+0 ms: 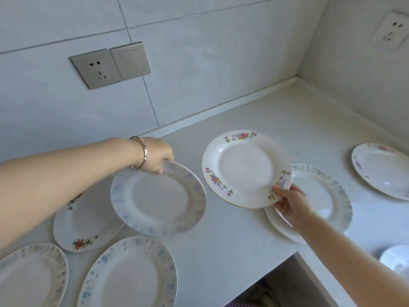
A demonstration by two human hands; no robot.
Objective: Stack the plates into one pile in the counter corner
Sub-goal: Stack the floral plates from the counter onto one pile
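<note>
My left hand [156,155] grips the far rim of a blue-flowered plate [158,197], which hangs tilted above the counter and looks blurred. My right hand [290,201] pinches the near rim of a pink-flowered plate [244,168], held above the counter. Under it lies a green-rimmed plate [327,196], partly hidden by my right hand. On the left rest an orange-flowered plate [85,222] and two blue-patterned plates [130,273] [31,275]. Another pink-flowered plate [382,169] lies far right. The counter corner [296,85] is bare.
The white counter [221,240] ends in a front edge with an inner step at lower right. A grey socket and switch [110,65] sit on the tiled back wall. A white socket [391,29] is on the right wall. A pale round object [396,258] is at lower right.
</note>
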